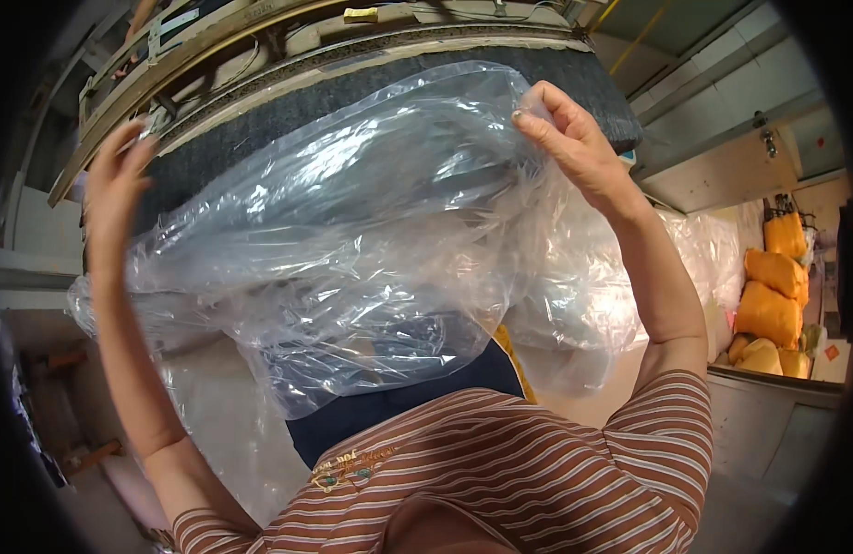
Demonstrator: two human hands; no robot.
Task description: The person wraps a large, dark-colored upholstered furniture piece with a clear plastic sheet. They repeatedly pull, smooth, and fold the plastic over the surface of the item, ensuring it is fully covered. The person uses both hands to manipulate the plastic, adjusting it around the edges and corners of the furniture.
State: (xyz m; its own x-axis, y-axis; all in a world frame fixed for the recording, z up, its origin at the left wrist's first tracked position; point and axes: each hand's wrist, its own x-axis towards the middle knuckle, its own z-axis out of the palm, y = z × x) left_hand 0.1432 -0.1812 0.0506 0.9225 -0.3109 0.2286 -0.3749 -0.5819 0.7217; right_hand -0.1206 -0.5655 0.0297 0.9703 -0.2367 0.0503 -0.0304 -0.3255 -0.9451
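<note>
Now | clear plastic bag (352, 240) raised before the dark felt-topped bench (574, 74) | right hand (574, 138) pinches its top edge, left hand (112, 185) open against its corner | light, limp, slippery: grip bunched edges

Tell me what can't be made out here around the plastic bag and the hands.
Head view:
- Left hand: fingertips blurred, so its grip on the clear plastic bag is unclear.
- Whether the bag holds anything: glare and creases hide it.
- Dark padded surface: mostly covered by the bag.
- Right hand: pinching the bag's edge.
</note>
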